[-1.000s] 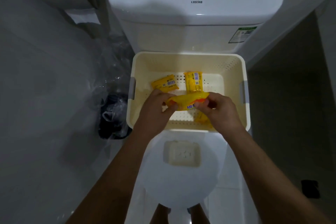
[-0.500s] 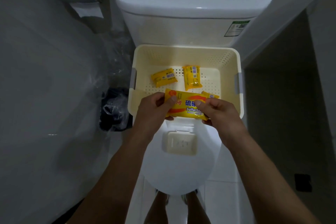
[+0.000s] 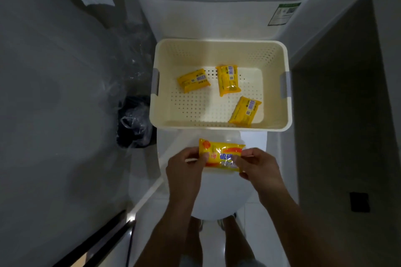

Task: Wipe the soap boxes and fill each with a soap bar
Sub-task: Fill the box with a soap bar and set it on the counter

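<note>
A yellow wrapped soap bar (image 3: pixel 221 155) is held above the closed white toilet lid (image 3: pixel 219 197). My left hand (image 3: pixel 186 169) pinches its left end and my right hand (image 3: pixel 257 165) pinches its right end. Three more yellow wrapped soap bars lie in the cream perforated basket (image 3: pixel 219 125) behind it: one at the left (image 3: pixel 193 80), one in the middle (image 3: pixel 229 80), one at the front right (image 3: pixel 245 111). The soap box seen earlier on the lid is hidden behind the held bar and my hands.
The basket rests on the toilet in front of the white cistern (image 3: pixel 217 8). A black bin with a clear plastic liner (image 3: pixel 135 123) stands at the left of the toilet. Grey walls close in on both sides. My feet (image 3: pixel 217 225) show below the lid.
Both hands lifted one wrapped soap bar out of the basket and drew it toward me over the toilet lid. A third bar in the basket came into sight.
</note>
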The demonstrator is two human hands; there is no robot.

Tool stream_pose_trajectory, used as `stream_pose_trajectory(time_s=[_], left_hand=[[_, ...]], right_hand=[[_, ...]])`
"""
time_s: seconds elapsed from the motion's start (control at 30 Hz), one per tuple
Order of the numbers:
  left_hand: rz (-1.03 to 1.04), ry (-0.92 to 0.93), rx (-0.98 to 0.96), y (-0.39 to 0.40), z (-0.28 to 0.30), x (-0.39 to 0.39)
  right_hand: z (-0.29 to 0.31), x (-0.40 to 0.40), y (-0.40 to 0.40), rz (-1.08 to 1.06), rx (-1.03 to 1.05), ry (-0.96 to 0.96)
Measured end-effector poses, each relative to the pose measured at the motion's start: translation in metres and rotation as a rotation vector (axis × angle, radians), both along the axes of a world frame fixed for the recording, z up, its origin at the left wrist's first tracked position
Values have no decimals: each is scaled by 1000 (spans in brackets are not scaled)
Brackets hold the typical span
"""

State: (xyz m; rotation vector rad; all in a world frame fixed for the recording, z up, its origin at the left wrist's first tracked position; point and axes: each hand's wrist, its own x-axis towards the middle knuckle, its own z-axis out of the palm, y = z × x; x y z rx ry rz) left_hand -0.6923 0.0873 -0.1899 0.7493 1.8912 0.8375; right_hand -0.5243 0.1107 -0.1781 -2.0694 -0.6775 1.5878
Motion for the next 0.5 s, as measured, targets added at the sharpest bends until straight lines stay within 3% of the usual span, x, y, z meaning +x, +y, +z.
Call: stream_pose_trajectory(time_s=[0.23,0.5], left_hand=[[-32,203,-148,-14,-54,16],[-130,398,-256,-9,-87,19]], right_hand=[[-59,-5,-14,143,-53,-230],[-76,-9,-9,394,21,-391]])
